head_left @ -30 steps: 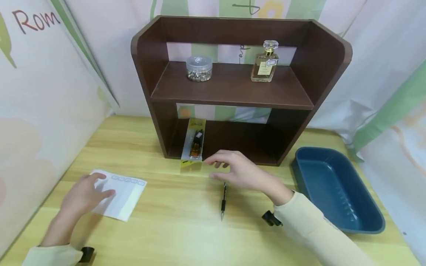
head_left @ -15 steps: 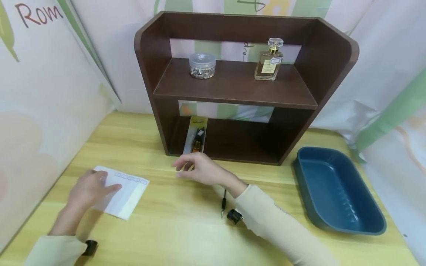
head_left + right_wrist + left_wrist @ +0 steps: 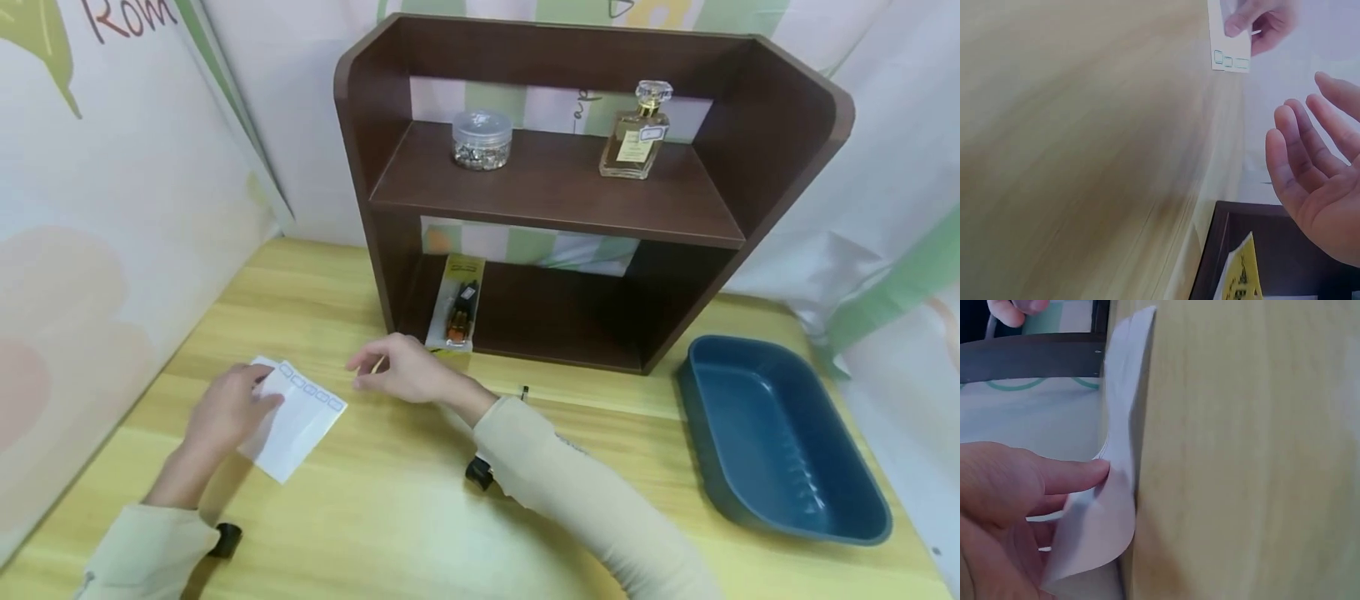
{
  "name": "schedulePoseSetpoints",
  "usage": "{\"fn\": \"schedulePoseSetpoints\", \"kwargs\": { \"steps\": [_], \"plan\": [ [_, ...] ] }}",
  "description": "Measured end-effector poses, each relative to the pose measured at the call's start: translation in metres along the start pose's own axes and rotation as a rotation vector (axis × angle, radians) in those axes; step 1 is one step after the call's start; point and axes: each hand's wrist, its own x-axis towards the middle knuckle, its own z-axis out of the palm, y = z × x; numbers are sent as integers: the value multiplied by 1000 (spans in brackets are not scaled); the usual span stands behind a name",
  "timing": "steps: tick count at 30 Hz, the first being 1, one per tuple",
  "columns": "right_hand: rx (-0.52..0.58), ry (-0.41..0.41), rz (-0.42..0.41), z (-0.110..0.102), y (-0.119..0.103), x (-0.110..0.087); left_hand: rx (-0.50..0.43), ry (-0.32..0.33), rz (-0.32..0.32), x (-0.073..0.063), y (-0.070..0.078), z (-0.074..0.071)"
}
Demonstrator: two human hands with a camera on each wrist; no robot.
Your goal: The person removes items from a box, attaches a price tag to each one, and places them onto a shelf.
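My left hand pinches white label sheets printed with a row of blue-outlined boxes. In the left wrist view the thumb presses on top of the bent paper, with fingers curled beneath it. The sheets are tilted, partly lifted off the wooden table, and two edges show at the top. My right hand hovers to the right of the sheets, apart from them. Its fingers are loosely bent and hold nothing. Most of a black pen lies hidden behind the right forearm.
Behind stands a brown two-tier shelf. Its upper tier bears a clear lidded jar and a perfume bottle. A yellow-carded blister pack lies on the lower tier, jutting over the front. A deep blue tray sits at the right.
My right hand has moved left past the blister pack towards the sheets. The left hand, first above the sheets, now grips them and has tilted them up. The head view has shifted slightly.
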Motion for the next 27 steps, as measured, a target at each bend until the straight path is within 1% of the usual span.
{"fn": "schedulePoseSetpoints", "kwargs": {
  "steps": [5, 10, 14, 17, 19, 22, 27],
  "plan": [
    [17, 24, 45, 8, -2, 11, -87, 35, 16, -2, 6, -3],
    [52, 75, 82, 13, -9, 17, -215, 111, 65, -7, 16, -9],
    [87, 149, 62, 15, -17, 21, -284, 185, 120, -13, 26, -10],
    [80, 193, 38, 17, -21, 25, -310, 236, 176, -16, 34, -10],
    [76, 207, 24, 18, -22, 27, -320, 262, 209, -17, 39, -9],
    [80, 202, 7, 19, -23, 29, -324, 294, 246, -19, 43, -9],
    [92, 175, -17, 19, -24, 31, -297, 331, 276, -21, 47, -9]
  ]
}}
